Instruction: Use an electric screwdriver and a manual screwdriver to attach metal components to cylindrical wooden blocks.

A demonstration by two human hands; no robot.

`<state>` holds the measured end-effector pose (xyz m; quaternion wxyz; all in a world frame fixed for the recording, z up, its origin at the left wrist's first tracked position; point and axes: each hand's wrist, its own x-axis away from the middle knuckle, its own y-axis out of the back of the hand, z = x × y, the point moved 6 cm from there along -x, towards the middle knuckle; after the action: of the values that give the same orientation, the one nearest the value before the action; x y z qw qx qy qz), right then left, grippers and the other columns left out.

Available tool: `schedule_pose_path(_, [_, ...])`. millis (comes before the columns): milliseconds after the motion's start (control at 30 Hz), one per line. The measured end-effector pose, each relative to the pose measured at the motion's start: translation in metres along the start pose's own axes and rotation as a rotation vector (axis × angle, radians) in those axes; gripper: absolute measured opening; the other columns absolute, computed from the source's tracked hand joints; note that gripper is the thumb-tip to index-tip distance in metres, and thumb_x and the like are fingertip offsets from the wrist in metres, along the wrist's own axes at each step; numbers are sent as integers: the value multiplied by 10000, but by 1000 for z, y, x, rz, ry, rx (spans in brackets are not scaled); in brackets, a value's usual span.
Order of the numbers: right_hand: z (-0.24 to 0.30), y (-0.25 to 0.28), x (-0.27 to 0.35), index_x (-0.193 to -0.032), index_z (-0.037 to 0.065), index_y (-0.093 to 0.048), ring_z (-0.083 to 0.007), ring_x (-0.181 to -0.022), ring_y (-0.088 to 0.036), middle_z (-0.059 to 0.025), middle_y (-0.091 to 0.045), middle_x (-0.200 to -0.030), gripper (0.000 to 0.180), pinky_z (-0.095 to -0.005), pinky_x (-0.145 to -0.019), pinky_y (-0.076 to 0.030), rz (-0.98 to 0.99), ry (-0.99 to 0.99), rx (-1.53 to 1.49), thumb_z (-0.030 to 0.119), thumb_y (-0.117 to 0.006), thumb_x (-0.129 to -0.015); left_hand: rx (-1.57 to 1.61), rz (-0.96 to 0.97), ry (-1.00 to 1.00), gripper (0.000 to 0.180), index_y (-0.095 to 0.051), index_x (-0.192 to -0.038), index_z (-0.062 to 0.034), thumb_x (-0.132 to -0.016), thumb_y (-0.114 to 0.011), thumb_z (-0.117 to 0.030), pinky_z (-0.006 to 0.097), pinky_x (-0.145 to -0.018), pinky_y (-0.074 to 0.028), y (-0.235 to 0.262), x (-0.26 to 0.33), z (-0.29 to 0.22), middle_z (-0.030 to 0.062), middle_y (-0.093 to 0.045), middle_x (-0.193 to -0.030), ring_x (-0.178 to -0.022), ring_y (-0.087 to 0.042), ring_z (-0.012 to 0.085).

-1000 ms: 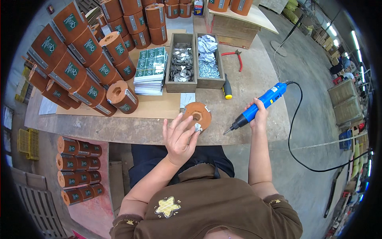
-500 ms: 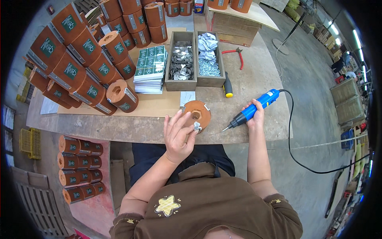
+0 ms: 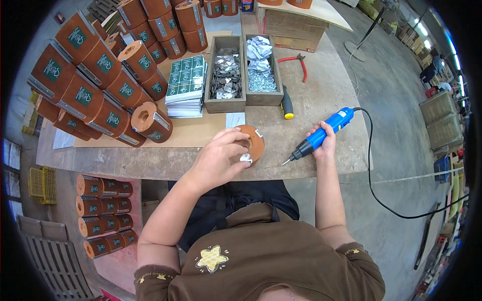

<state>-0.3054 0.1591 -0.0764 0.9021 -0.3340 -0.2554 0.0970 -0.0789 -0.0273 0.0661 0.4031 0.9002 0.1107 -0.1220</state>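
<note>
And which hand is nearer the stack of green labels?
Left. The left hand is in front and right of the stack, at the brown cylinder; the right hand is farther right, holding the blue driver.

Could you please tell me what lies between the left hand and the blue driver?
In the head view, the brown block lies there, partly covered by the left hand; between block and driver, the tabletop is bare.
</note>
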Motion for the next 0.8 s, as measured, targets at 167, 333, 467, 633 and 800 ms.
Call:
schedule_pose_path(167, [-1,-1,2,-817,55,-468,-185,-605,-512,-64,-501,-685,187,-357,-574,-468,-12,5,14,150,-604,-732,87,91,35,178,-613,-818,46,-646,-650,22,384,-937,-387,-3,-4,2,151,-528,-1147,-1182,-412,324])
schedule_pose_path(333, [-1,-3,3,-831,50,-499,-171,-592,-511,-56,-508,-681,170,-339,-561,-469,-31,1,9,132,-605,-726,112,106,44,166,-597,-831,60,-667,-616,51,381,-949,-383,-4,-2,2,159,-523,-1154,-1209,-381,324])
schedule_pose_path(467, [1,-3,4,-832,49,-497,-172,-592,-510,-55,-507,-677,169,-338,-564,-468,-40,10,18,130,-602,-728,67,33,11,193,-565,-846,39,-662,-623,34,397,-950,-371,-5,2,2,168,-499,-1178,-1206,-381,339])
schedule_pose_path(633, [0,-3,3,-840,48,-496,-173,-592,-507,-55,-503,-675,173,-338,-566,-468,-31,3,10,134,-599,-730,-165,-138,27,269,-545,-871,6,-636,-670,-36,446,-938,-352,-6,9,-13,194,-445,-1222,-1204,-355,398])
schedule_pose_path(800, [-1,-3,3,-827,57,-467,-183,-611,-515,-61,-504,-687,184,-355,-572,-470,-3,18,42,160,-594,-744,-225,-254,109,360,-519,-858,8,-586,-737,-83,452,-951,-331,-25,8,-8,196,-386,-1268,-1219,-294,442])
